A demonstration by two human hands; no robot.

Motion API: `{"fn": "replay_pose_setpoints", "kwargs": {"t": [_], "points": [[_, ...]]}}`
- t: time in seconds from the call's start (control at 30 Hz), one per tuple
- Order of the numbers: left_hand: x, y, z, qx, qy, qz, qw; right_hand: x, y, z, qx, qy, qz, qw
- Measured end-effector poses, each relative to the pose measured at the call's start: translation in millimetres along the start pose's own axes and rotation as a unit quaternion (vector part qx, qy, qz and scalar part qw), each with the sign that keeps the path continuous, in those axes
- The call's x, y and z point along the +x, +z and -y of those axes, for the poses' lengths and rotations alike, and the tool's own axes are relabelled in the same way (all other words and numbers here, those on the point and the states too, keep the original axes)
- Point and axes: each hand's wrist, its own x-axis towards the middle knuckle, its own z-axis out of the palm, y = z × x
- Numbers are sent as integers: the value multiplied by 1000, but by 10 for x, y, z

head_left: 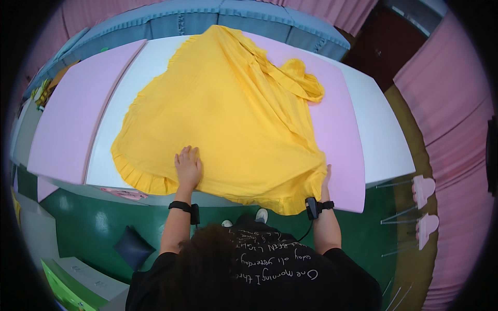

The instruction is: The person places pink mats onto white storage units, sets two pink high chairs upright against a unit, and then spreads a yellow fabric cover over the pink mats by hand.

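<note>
A large yellow cloth (223,114) with a ruffled border lies spread across the table, one near edge drooping over the front. Its far right part is rumpled into folds, with a loose loop (303,85) sticking out. My left hand (188,167) rests palm down on the cloth near its front edge, fingers slightly apart. At the near right corner, my right hand (326,180) is against the cloth's side, seen edge-on. Its visible fingers look stretched out, while gathered fabric hides the rest of that hand.
The table has pink (78,109) and white (381,119) panels. Blue-covered tables (181,23) stand behind it. A dark cushion (134,248) lies on the green floor at left. Pink stools (426,192) with thin metal legs are at right, beside a pink curtain (451,103).
</note>
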Motion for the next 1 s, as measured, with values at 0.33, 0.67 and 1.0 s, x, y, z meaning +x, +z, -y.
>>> {"fn": "replay_pose_setpoints", "kwargs": {"t": [0.33, 0.67, 1.0], "points": [[-57, 37, -382, -15, -26, -32, 999, -279, -281, 1902, -99, -239, -38, 965], [34, 357, -501, -3, -14, -26, 1000, -593, -2363, 2159, -59, -226, -300, 925], [167, 690, -1027, 33, 3, 11, 999, -50, -2687, 3071, 41, -127, -163, 978]]}}
